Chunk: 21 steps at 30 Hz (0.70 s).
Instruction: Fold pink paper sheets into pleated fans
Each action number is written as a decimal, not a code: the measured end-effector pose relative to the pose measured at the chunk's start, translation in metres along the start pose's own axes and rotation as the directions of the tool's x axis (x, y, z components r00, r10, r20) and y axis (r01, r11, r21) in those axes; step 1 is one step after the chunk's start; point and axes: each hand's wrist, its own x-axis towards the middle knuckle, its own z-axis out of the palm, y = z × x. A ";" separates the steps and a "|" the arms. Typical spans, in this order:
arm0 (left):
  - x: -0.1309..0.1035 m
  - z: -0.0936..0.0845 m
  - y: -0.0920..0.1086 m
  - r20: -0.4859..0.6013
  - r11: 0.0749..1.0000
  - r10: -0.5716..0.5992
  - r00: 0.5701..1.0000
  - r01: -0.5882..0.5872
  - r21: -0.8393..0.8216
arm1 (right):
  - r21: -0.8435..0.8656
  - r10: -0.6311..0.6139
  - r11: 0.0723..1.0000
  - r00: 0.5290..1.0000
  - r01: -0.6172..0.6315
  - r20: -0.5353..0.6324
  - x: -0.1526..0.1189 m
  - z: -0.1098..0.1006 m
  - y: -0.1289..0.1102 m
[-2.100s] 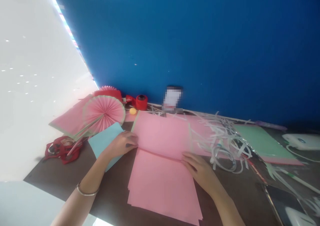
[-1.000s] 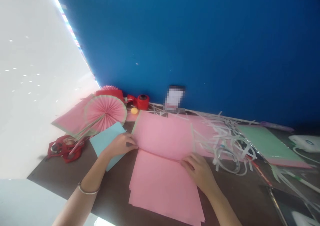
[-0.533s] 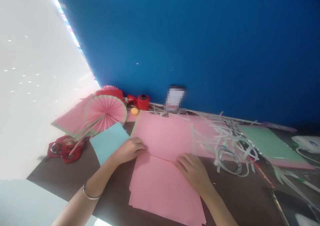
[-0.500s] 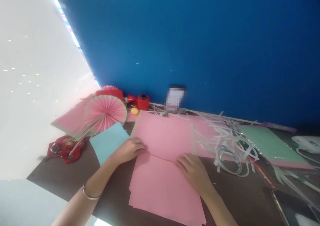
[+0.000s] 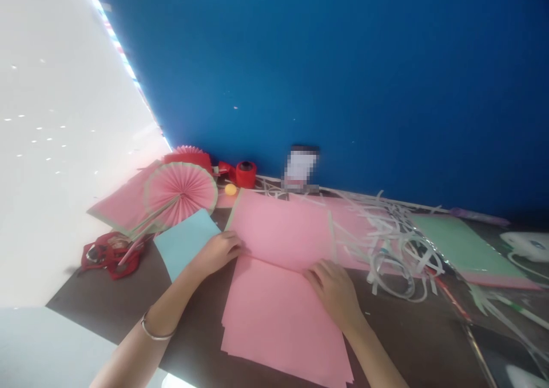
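A pink paper sheet (image 5: pixel 283 225) with pale green side strips lies over a stack of pink paper (image 5: pixel 283 325). Its near edge makes a crease-like line across the stack. My left hand (image 5: pixel 221 251), a bangle on its wrist, has its fingers closed on the left end of that edge. At the right end, my right hand (image 5: pixel 332 288) grips the same edge with bent fingers. The thumbs are mostly hidden. Under and beside my left forearm rests a light blue sheet (image 5: pixel 186 239).
A pleated pink paper fan (image 5: pixel 182 194) and a red cloth bundle (image 5: pixel 115 254) lie on the left. A red tape roll (image 5: pixel 246 175) and phone (image 5: pixel 301 168) stand by the blue wall. Tangled white strips (image 5: pixel 394 251) and a green packet (image 5: pixel 458 242) occupy the right.
Both hands have shifted slightly away from me along with the sheet's near edge. The rest of the table looks the same.
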 end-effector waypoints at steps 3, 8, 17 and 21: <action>0.000 0.003 -0.003 -0.022 0.999 -0.044 0.999 0.044 -0.020 | -0.021 0.022 1.000 1.000 -0.022 -0.003 0.000 0.002 0.002; 0.002 0.010 -0.011 -0.097 0.996 -0.081 0.992 0.076 -0.055 | -0.051 0.045 0.998 0.999 -0.044 0.008 0.002 0.001 0.002; 0.006 0.015 -0.013 -0.130 0.989 -0.135 0.982 0.125 -0.080 | -0.078 0.055 0.995 0.998 -0.055 0.002 0.003 0.001 0.000; 0.006 0.014 -0.012 -0.113 0.990 -0.127 0.985 0.119 -0.077 | -0.077 0.081 0.994 0.995 -0.077 0.050 0.004 0.003 0.000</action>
